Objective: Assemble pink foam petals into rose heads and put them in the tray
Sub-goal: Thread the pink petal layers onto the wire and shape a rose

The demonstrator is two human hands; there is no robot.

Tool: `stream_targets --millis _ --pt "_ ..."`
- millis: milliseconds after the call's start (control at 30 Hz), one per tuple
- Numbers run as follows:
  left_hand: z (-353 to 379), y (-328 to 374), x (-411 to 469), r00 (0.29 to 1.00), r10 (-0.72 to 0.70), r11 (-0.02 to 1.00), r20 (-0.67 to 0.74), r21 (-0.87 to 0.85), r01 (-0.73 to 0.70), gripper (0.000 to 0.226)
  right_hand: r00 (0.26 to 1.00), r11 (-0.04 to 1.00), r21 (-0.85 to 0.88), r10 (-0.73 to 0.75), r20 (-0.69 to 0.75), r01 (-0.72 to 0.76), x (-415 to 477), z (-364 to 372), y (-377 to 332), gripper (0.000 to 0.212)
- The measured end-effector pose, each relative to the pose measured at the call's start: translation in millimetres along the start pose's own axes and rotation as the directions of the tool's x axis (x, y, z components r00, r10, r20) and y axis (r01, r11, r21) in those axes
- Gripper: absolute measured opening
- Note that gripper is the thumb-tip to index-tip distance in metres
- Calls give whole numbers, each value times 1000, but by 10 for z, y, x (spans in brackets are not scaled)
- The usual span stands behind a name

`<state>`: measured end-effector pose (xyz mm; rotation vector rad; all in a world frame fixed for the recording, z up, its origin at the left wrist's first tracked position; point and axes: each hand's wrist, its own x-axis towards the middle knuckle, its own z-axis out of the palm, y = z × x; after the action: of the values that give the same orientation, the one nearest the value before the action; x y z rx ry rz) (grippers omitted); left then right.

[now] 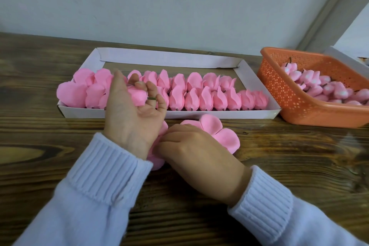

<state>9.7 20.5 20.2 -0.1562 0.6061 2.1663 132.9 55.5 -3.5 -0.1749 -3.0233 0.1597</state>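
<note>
Progress midway: two rows (209,98) laid in tray (199,115), back strip unfilled; left hand (131,114) fingers clamped round rose (136,96); right hand (195,152) fingers curled onto petals (223,138); buds (319,86) remaining in basket (299,106)

The orange basket (299,94) and the white box (345,57) behind it run off the right edge. The left hand (131,114) half hides the rose head (137,97) it grips. The right hand (197,158) covers the petal piece (223,136) at its middle, its fingertips lost behind the left wrist.

Pale lavender-blue knit sweater: left sleeve (79,201) and right sleeve (311,227) end in thick ribbed cuffs at the left hand (129,120) and right hand (197,156).
</note>
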Motion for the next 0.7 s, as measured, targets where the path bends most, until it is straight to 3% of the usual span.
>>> stream_targets --millis 700 --pt "-25 -26 11 1000 -2 1000 -8 7 2 37 1000 1000 21 -21 -20 22 -10 -5 9 17"
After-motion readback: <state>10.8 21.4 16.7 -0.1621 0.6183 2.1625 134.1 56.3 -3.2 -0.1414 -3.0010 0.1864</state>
